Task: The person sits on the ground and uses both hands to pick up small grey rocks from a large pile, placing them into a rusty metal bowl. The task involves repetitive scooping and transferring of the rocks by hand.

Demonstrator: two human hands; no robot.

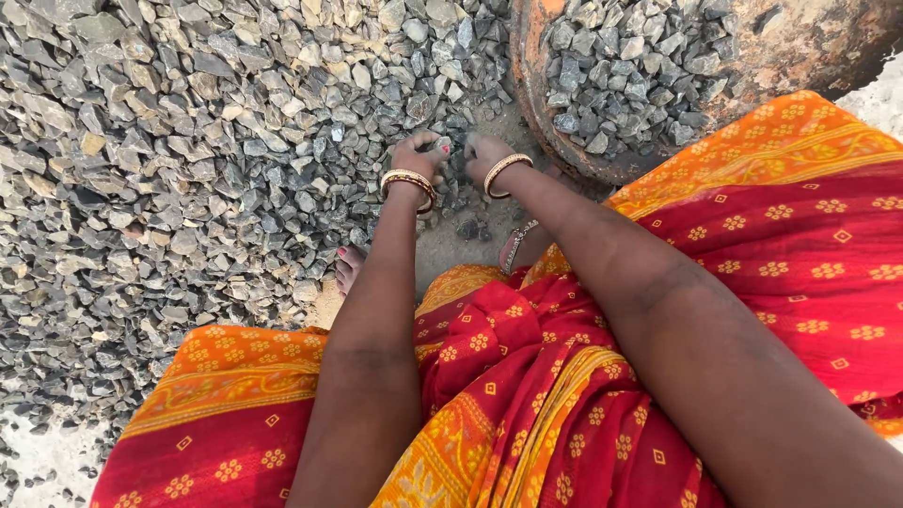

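Both hands, left hand point(417, 155) and right hand point(485, 155), curl around gravel point(188, 141) beside the pan's rim point(531, 94).

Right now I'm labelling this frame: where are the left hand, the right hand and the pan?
left hand point(417, 154), head view, on the back of the hand.
right hand point(483, 153), head view, on the back of the hand.
pan point(541, 113), head view, on its rusty near rim.

Red and orange patterned cloth point(771, 245) across the lap, bare toes point(348, 266), silver anklet point(515, 243), pale dusty ground point(38, 456)
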